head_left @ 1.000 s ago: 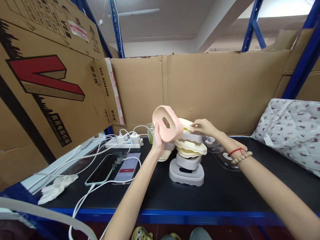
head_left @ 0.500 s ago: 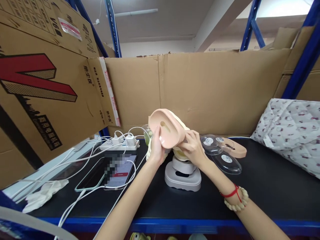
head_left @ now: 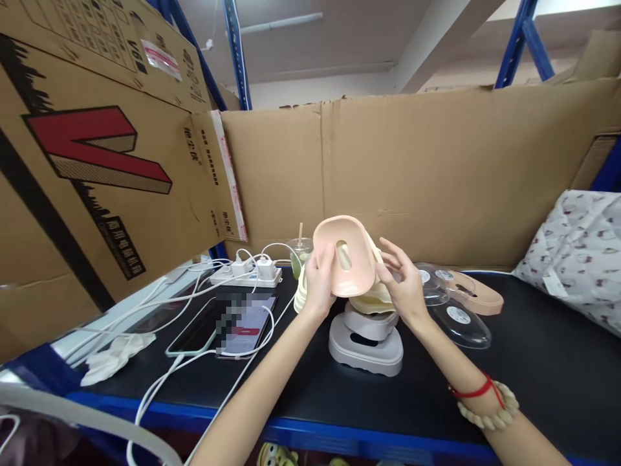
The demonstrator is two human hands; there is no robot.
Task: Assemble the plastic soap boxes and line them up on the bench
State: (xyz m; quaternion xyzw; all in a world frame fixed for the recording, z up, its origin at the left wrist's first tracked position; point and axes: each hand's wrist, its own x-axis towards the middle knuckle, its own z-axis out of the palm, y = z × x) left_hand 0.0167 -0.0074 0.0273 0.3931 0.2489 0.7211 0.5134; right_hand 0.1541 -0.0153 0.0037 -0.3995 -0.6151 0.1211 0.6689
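In my left hand (head_left: 319,281) is a pink plastic dish (head_left: 353,275) with an oval slot, tilted so its hollow side faces me; the thumb lies inside it. My right hand (head_left: 405,285) is at the dish's right edge, its fingers stretched and apart, the thumb close to the rim. Behind that edge a thin cream rim shows; whether it is joined to the dish I cannot tell. Below the hands, cream pieces (head_left: 371,304) rest on a stack of grey plastic pieces (head_left: 365,355), the lowest with a dark slot. More cream pieces (head_left: 300,294) stand partly hidden behind my left hand.
Clear domed covers (head_left: 458,323) and another pink piece (head_left: 478,294) lie to the right, near a patterned quilted bag (head_left: 577,246). Leftward are two phones (head_left: 247,327), white cables, a power strip (head_left: 233,279) and crumpled tissue (head_left: 116,356). A lidded cup (head_left: 297,259) stands behind.
The pink dish has turned more upright to face me. My right hand has loosened from its edge and spread its fingers. The view has shifted slightly left.
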